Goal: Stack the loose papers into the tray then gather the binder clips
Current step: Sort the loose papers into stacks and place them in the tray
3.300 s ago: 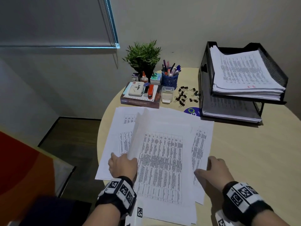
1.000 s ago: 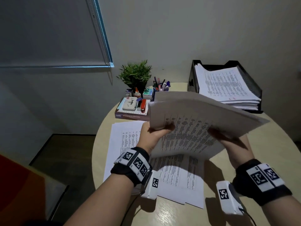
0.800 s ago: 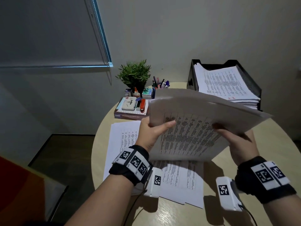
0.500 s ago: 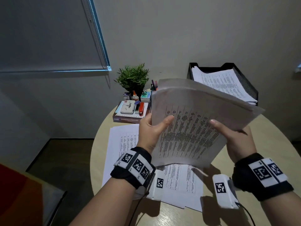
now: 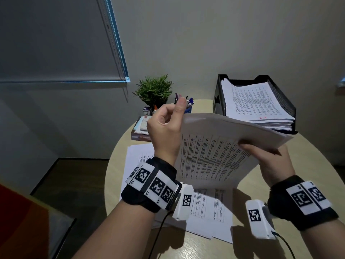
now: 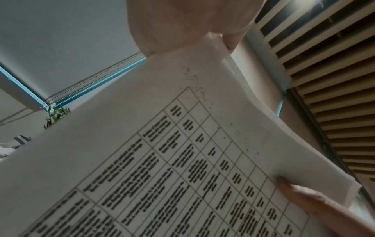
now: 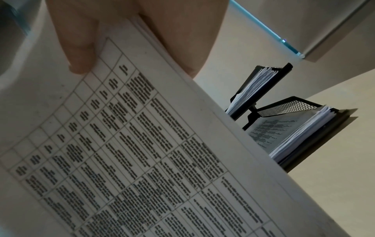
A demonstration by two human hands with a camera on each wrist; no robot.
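Observation:
Both my hands hold a stack of printed papers tilted up above the round table. My left hand pinches its upper left corner, thumb pointing up; the left wrist view shows the paper edge running into that hand. My right hand grips the right edge, thumb on the printed face, fingers behind. More loose sheets lie on the table below. The black two-tier mesh tray stands at the back right, both tiers holding papers. The binder clips are hidden behind the held stack.
A potted plant, a pen cup and a book with small items on it sit at the back left. The table's curved edge drops to dark floor on the left. Bare tabletop lies right of my hands.
The stack came off the table and now tilts more upright. My left hand slid from the left edge up to the top left corner, its thumb lifting off the printed face.

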